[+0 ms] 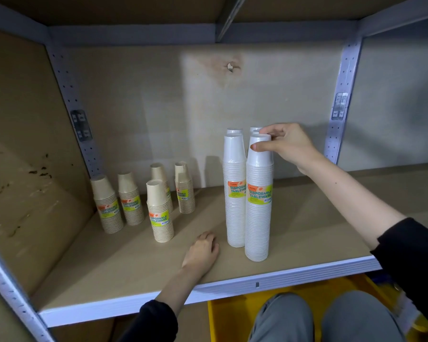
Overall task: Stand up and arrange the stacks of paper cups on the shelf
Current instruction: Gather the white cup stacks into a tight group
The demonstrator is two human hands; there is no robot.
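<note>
Aligning step, apparently: right hand (286, 144) pinches the top of the front tall white paper-cup stack (258, 218); left hand (202, 248) rests slack, empty, on the beige shelf board (319, 230). Next: release gently.

Tall white paper cup stacks (258, 218) and short beige paper cup stacks (160, 213) are wearing orange-and-lime labels (259, 193) on a tan shelf (319, 230).

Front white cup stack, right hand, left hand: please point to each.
Front white cup stack (257, 225): head view, below its label.
Right hand (287, 144): head view, back of hand.
Left hand (203, 248): head view, back of hand.
</note>
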